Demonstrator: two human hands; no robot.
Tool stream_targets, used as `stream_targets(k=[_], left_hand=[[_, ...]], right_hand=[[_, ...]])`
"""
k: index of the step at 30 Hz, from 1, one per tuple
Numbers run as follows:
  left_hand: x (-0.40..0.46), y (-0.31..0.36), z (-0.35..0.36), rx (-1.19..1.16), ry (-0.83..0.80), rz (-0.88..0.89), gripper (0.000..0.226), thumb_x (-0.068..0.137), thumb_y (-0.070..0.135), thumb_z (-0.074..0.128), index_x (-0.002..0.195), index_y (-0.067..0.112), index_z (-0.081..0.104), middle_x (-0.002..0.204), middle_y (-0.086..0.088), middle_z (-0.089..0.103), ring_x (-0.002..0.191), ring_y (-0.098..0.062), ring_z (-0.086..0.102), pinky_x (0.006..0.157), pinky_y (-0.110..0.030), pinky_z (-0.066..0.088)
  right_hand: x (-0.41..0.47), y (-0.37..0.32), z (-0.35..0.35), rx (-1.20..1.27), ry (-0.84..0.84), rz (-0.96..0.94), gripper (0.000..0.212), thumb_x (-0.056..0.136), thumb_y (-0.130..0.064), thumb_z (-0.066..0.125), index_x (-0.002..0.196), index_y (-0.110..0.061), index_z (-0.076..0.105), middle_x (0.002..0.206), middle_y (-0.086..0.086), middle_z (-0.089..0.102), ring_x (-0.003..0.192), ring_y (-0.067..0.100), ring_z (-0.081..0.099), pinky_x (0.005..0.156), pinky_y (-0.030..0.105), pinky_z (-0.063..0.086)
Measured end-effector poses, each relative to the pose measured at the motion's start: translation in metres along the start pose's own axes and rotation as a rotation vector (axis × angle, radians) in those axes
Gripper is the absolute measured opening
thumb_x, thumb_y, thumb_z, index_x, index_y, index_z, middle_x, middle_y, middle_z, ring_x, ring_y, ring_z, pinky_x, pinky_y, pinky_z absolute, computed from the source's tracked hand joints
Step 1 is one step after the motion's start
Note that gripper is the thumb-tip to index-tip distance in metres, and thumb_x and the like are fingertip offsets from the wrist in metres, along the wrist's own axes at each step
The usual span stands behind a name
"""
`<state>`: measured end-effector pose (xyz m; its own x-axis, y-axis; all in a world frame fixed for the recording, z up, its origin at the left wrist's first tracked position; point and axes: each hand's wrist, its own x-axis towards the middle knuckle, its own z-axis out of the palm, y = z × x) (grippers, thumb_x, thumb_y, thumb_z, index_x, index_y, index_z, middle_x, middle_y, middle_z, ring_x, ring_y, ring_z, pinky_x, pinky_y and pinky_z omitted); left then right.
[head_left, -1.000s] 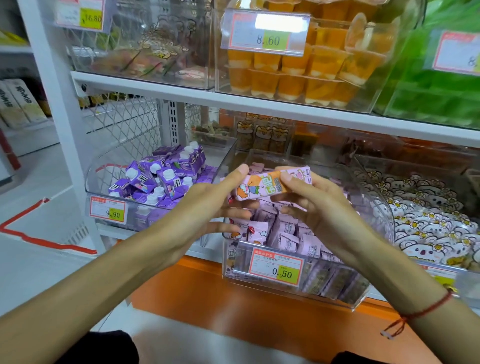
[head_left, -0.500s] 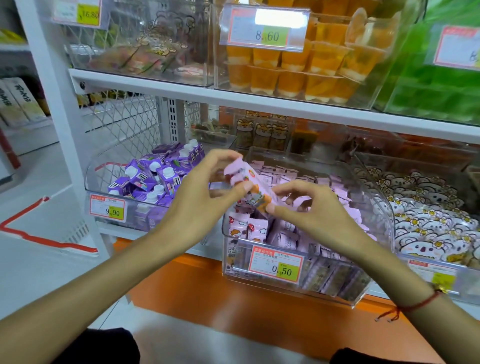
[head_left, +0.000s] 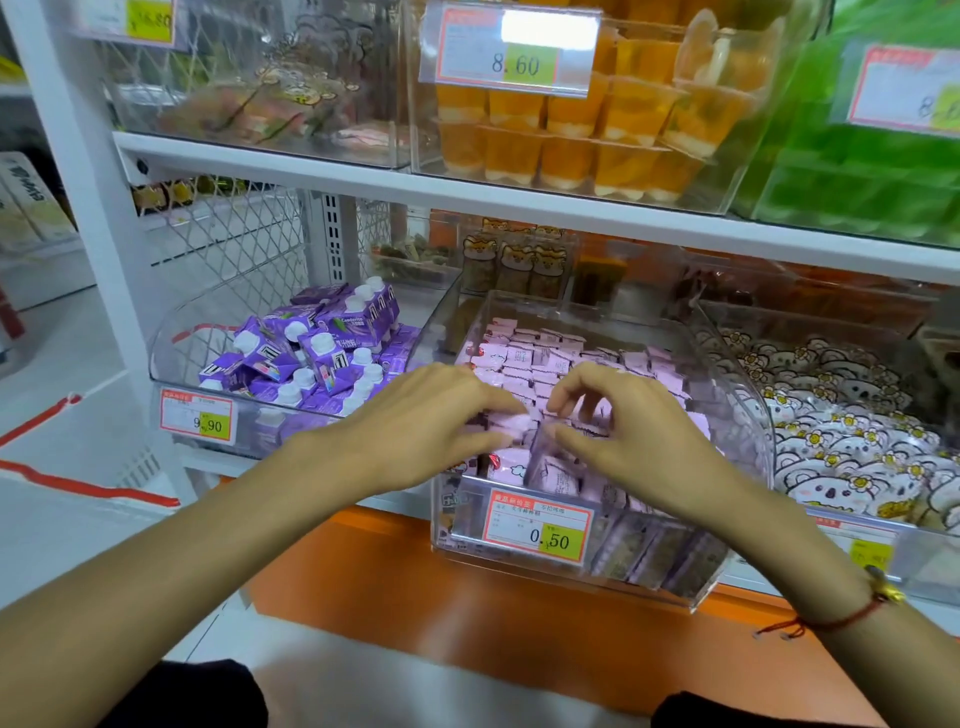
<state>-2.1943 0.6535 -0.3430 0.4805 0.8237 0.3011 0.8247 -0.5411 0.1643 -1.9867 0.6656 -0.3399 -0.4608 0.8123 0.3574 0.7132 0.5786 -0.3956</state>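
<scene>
— Now, materials first. What lies under your hands?

— One clear bin (head_left: 748, 395) of hard, glossy plastic with curved walls, on the lower tier of the rack. It is filled with pink packets (head_left: 545, 358): small, flat, squarish film sachets with crimped edges.

— State of each grip?

— My left grip (head_left: 431, 421) reaches in over the front of the heap. Its fingers are nearly straight, and index finger and thumb pinch one pink packet (head_left: 511, 422). My right grip (head_left: 623, 431) hangs just beside it, fingers curled down over the pile. I cannot tell whether it has hold of anything; the fingertips are blurred against the sachets.

— Counts?

— Two hands. Three front bins on this tier:
- purple cartons (head_left: 322, 353) with round white caps, on the left
- the pink packets, in the middle
- koala-printed packets (head_left: 857, 452), on the right

Three price tags read plainly: the 9.90 tag (head_left: 197, 422), the 0.50 tag (head_left: 537, 525) and the 8.60 tag (head_left: 514, 52). The sachets overlap too much to count.

— Anything obscured?

— Two upper tags are cut off or smeared. Glare sits on the 8.60 tag, in front of the orange jelly cups (head_left: 571, 140). The lower layers of sachets show only dimly through the bin's front wall. A red cord (head_left: 841, 618) circles my right wrist, and both forearms run out of frame.
</scene>
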Motion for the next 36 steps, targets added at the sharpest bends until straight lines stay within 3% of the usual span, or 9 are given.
stream_targets(k=[6,9,14,17,21,25,28,31,36], left_hand=[[0.004,0.001,0.008,0.012,-0.013,0.014,0.035,0.094,0.052,0.038,0.114,0.032,0.059,0.103,0.011,0.064,0.1,-0.015,0.053,0.081,-0.025,0.033],[0.002,0.003,0.011,0.063,0.023,0.028,0.045,0.086,0.063,0.044,0.114,0.032,0.062,0.109,0.015,0.058,0.103,-0.009,0.045,0.085,-0.03,0.04],[0.003,0.001,0.007,0.085,-0.093,0.023,0.04,0.089,0.049,0.053,0.126,0.034,0.057,0.11,0.011,0.061,0.107,-0.013,0.047,0.089,-0.03,0.038],[-0.001,0.004,0.008,0.1,-0.08,0.043,0.041,0.092,0.051,0.048,0.129,0.033,0.052,0.115,0.011,0.058,0.107,-0.013,0.046,0.091,-0.031,0.038],[-0.011,0.003,0.003,0.003,0.04,0.039,0.036,0.095,0.045,0.046,0.128,0.031,0.054,0.119,0.015,0.058,0.111,-0.008,0.046,0.092,-0.027,0.037],[-0.02,-0.003,-0.008,-0.085,0.343,-0.133,0.025,0.09,0.032,0.06,0.115,0.032,0.063,0.114,0.016,0.061,0.106,-0.008,0.052,0.084,-0.029,0.042],[-0.025,-0.006,-0.009,-0.233,0.415,-0.273,0.021,0.085,0.028,0.066,0.104,0.035,0.065,0.101,0.019,0.06,0.093,-0.001,0.055,0.08,-0.028,0.047],[-0.029,-0.007,-0.008,-0.304,0.375,-0.298,0.018,0.084,0.026,0.067,0.1,0.034,0.066,0.096,0.02,0.063,0.086,0.003,0.057,0.08,-0.032,0.051],[-0.028,-0.001,-0.005,-0.462,0.455,-0.303,0.018,0.084,0.023,0.068,0.097,0.035,0.066,0.094,0.017,0.066,0.086,0.003,0.06,0.078,-0.031,0.054]], right_hand=[[-0.002,0.007,0.003,0.022,-0.16,-0.004,0.011,0.085,-0.023,0.066,0.093,-0.029,0.071,0.081,-0.015,0.058,0.078,0.005,0.055,0.07,0.028,0.046],[0.0,0.01,0.004,0.026,-0.147,0.002,0.013,0.086,-0.022,0.062,0.093,-0.029,0.071,0.081,-0.012,0.059,0.078,0.008,0.056,0.07,0.031,0.047],[0.015,0.016,0.006,0.005,0.001,0.095,0.013,0.087,-0.02,0.058,0.088,-0.03,0.067,0.073,-0.009,0.064,0.064,0.004,0.055,0.058,0.025,0.04],[0.026,0.014,0.011,-0.034,-0.059,0.098,0.01,0.085,-0.029,0.065,0.093,-0.028,0.07,0.079,-0.009,0.059,0.067,0.005,0.049,0.06,0.025,0.035],[0.039,0.011,0.018,-0.06,-0.121,0.144,0.019,0.08,-0.035,0.07,0.093,-0.023,0.074,0.078,0.001,0.06,0.07,0.013,0.049,0.064,0.03,0.041],[0.046,0.008,0.022,0.012,-0.105,0.181,0.009,0.078,-0.032,0.074,0.081,-0.023,0.075,0.06,-0.009,0.057,0.055,0.005,0.046,0.053,0.025,0.037],[0.046,0.009,0.025,0.029,-0.052,0.176,0.014,0.082,-0.023,0.07,0.069,-0.02,0.075,0.067,-0.006,0.068,0.061,0.007,0.055,0.061,0.028,0.046],[0.042,0.007,0.028,-0.045,0.065,0.085,0.016,0.089,-0.023,0.06,0.074,-0.02,0.065,0.082,-0.007,0.059,0.07,0.005,0.052,0.064,0.027,0.042],[0.034,-0.014,0.004,0.135,0.621,-0.124,0.006,0.096,-0.018,0.053,0.09,-0.02,0.052,0.083,-0.002,0.056,0.068,0.005,0.052,0.06,0.01,0.04]])
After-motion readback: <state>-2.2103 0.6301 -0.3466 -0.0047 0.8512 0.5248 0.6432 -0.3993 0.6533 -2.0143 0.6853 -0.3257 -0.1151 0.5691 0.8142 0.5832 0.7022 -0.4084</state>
